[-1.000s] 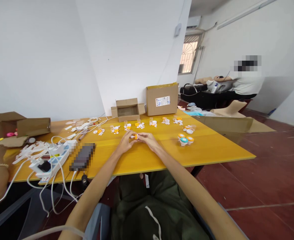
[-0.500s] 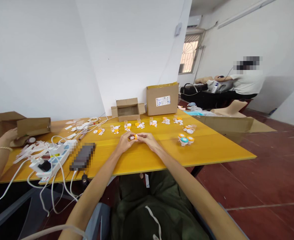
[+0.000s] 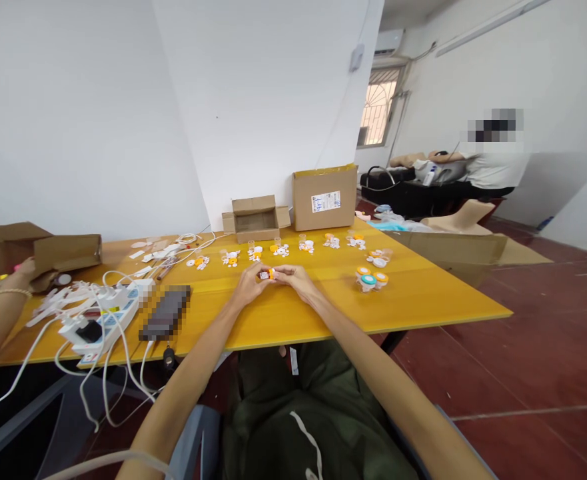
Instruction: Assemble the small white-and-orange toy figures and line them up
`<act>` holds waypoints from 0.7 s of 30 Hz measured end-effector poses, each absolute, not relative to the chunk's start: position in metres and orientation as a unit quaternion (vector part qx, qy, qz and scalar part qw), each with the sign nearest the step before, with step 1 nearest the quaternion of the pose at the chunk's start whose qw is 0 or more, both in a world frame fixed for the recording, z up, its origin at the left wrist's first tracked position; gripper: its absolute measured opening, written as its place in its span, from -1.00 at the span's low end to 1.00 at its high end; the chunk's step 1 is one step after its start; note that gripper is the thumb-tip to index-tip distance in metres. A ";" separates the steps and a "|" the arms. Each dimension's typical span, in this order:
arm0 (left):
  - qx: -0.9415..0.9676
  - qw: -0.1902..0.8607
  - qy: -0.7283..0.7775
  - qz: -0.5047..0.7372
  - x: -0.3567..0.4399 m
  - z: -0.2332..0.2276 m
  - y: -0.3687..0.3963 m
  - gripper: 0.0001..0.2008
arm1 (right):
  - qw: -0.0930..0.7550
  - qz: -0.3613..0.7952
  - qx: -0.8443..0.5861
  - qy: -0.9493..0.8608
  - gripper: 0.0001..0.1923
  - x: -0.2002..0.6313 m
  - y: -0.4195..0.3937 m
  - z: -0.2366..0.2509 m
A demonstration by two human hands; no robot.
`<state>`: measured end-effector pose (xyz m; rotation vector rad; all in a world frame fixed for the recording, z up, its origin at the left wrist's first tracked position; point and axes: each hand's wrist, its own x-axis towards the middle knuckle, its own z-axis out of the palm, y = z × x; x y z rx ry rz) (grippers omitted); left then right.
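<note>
Above the middle of the table, my left hand (image 3: 249,283) and my right hand (image 3: 298,281) meet with fingers closed around a small orange-and-white plastic piece (image 3: 272,274). White parts show by the left fingertips; an orange rim shows by the right ones. How the parts fit together is too small to make out. Beyond my hands runs a row of little piles, each with orange and white plastic parts (image 3: 279,251) and some with clear cups. To the right stands a cluster of capped clear cups, two with orange caps (image 3: 380,277) and one with a teal cap (image 3: 368,281).
An open small carton (image 3: 256,235) and a larger box (image 3: 324,217) stand at the back. On the left lie a power strip (image 3: 116,319), tangled white cables and a phone (image 3: 166,313). A co-worker's hand (image 3: 22,273) is at another carton (image 3: 68,255). Another person (image 3: 496,163) sits far right.
My hands stay in place, with the white part between the fingertips turned slightly. At the left, the co-worker's arm has shifted a little to the right.
</note>
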<state>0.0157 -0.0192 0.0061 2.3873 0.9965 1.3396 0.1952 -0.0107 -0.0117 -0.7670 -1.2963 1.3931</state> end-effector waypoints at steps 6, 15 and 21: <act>0.816 0.111 0.335 0.458 0.015 0.006 -0.018 -0.82 | 0.520 0.585 -0.323 -0.531 -0.55 0.195 -0.011 -0.011; 0.807 0.115 0.342 0.467 0.017 0.006 -0.018 -0.84 | 0.534 0.576 -0.310 -0.536 -0.56 0.195 -0.011 -0.012; 0.808 0.110 0.333 0.473 0.017 0.005 -0.017 -0.85 | 0.529 0.581 -0.309 -0.535 -0.56 0.196 -0.011 -0.011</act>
